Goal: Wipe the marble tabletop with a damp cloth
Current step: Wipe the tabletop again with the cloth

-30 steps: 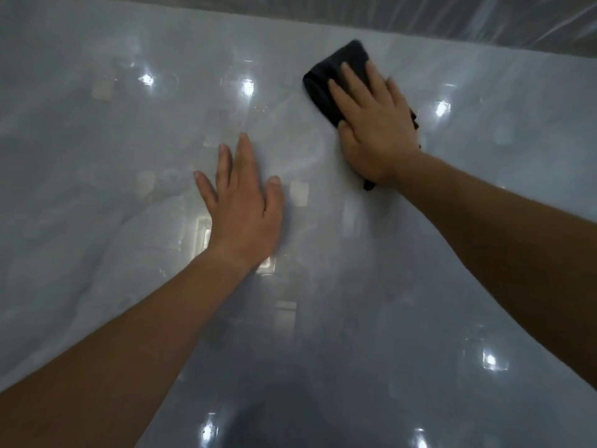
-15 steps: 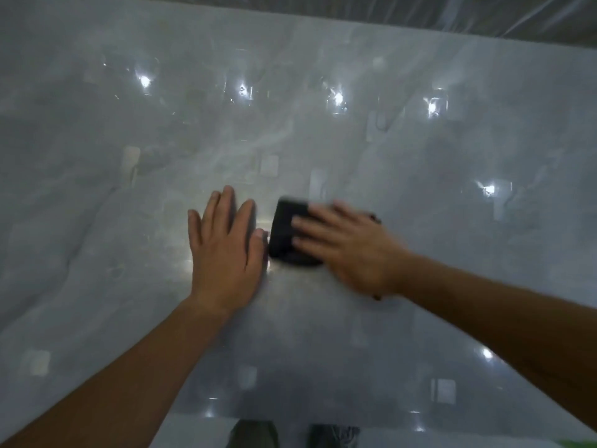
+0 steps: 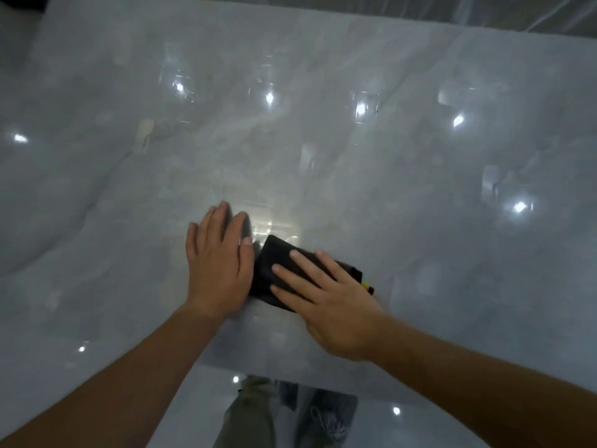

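Wiping pass in hand: cloth [image 3: 274, 252] sits on the tabletop [image 3: 323, 156] at about 6 o'clock from the middle of the view, near the front edge.

How we'd do it well, judging from this:
- press with the whole palm so the cloth stays fully on the stone
- run overlapping strokes out toward 12 o'clock and back; the far half looks like the bigger area left
- lift the left hand before the cloth goes through 9 o'clock, or we wipe around it and leave a print
- refold once a face looks dirty

Cloth: dark, nearly black, folded into a thick oblong pad lying from 10 to 4 o'clock. A small yellow tag [image 3: 366, 286] pokes out at its 4 o'clock end. We can't tell from the view how damp it is.

Right hand [image 3: 336, 305] lies flat on the cloth's 4 o'clock half, fingers straight and spread, pressing rather than gripping. Left hand [image 3: 219, 270] is flat on bare stone at the cloth's 9 o'clock side, fingers straight and together, holding nothing. Its thumb is just beside the cloth; we can't tell whether they touch.

Tabletop is pale grey, glossy and faintly veined, with light reflections [image 3: 360, 108] dotted across it. Plastic sheet [image 3: 484, 11] hangs beyond the 12 o'clock edge. Shoes [image 3: 319, 421] show on the floor at 6 o'clock.
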Available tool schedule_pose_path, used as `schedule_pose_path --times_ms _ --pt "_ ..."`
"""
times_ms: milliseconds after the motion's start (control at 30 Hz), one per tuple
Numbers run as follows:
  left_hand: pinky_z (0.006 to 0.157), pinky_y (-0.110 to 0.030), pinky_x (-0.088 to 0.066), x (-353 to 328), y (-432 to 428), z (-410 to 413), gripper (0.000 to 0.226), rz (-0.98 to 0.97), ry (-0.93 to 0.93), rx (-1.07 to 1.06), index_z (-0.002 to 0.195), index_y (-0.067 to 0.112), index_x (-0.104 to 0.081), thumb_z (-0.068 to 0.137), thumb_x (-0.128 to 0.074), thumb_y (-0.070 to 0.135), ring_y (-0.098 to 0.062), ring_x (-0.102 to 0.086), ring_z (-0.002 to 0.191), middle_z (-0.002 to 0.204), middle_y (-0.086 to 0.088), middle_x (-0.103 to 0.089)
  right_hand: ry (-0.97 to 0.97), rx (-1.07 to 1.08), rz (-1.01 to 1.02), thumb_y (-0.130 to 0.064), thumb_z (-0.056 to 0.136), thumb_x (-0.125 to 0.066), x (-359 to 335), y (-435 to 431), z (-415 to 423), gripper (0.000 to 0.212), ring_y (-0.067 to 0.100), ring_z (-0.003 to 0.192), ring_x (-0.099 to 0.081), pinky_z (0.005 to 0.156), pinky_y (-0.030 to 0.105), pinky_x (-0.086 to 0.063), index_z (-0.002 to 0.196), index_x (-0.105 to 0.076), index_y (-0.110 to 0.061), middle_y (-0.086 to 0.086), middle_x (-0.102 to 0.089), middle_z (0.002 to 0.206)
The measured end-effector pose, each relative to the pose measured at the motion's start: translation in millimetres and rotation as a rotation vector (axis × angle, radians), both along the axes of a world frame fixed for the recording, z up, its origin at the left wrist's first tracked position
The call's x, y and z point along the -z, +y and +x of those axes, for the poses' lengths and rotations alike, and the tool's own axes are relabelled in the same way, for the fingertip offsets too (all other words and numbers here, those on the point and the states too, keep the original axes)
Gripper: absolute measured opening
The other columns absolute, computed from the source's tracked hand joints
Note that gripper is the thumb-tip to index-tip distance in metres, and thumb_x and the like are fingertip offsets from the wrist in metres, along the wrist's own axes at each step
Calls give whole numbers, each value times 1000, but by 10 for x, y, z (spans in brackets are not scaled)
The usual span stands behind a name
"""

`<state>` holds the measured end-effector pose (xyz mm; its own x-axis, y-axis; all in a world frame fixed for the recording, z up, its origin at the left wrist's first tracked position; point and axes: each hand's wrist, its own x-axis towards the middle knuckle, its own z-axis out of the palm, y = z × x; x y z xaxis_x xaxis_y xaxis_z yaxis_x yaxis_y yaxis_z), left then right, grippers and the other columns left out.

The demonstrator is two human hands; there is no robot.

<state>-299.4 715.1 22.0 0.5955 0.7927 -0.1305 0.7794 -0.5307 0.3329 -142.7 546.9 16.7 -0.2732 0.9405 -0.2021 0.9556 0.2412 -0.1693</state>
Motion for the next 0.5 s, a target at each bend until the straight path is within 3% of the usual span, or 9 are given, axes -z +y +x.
schedule_pose_path --times_ms 100,167,267,333,400,500 --pt "119 -59 -19 -38 -152 -155 53 23 34 23 142 15 -51 98 -28 35 -32 -29 148 158 -16 -37 -36 -29 12 -31 95 -41 41 5 306 63 34 155 -18 124 57 -14 156 -34 -24 5 -26 167" --pt "119 -59 -19 -49 -201 -247 55 24 79 24 144 18 -49 99 -26 38 -31 -25 150 160 -15 -34 -54 220 68 -30 91 -38 58 242 663 62 37 149 -32 120 58 -23 152 -43 -21 9 -37 162" --pt "120 -59 -13 -24 -231 -363 57 27 150 40 151 24 -41 100 -24 43 -29 -15 154 165 -12 -25 -29 612 0 -33 97 -29 -15 491 1018 62 37 154 -16 123 59 -13 157 -32 -20 9 -23 167" --pt "121 -59 -11 4 -236 -402 59 41 170 67 153 24 -38 100 -24 46 -29 -13 154 166 -11 -22 -23 701 36 -33 98 -28 -1 487 846 63 39 155 -8 124 59 -9 159 -27 -19 9 -15 169" --pt "121 -60 -9 3 -247 -407 62 36 165 62 154 24 -37 99 -22 47 -29 -11 155 166 -11 -21 -36 654 77 -33 93 -29 2 334 442 66 41 154 -13 123 60 -14 157 -33 -18 11 -22 167" --pt "122 -58 -4 1 -262 -402 63 -11 128 42 155 23 -35 98 -18 46 -27 -7 155 168 -9 -17 -7 391 84 -35 90 -38 9 -163 -318 67 38 154 -16 123 60 -16 155 -36 -20 9 -25 166"
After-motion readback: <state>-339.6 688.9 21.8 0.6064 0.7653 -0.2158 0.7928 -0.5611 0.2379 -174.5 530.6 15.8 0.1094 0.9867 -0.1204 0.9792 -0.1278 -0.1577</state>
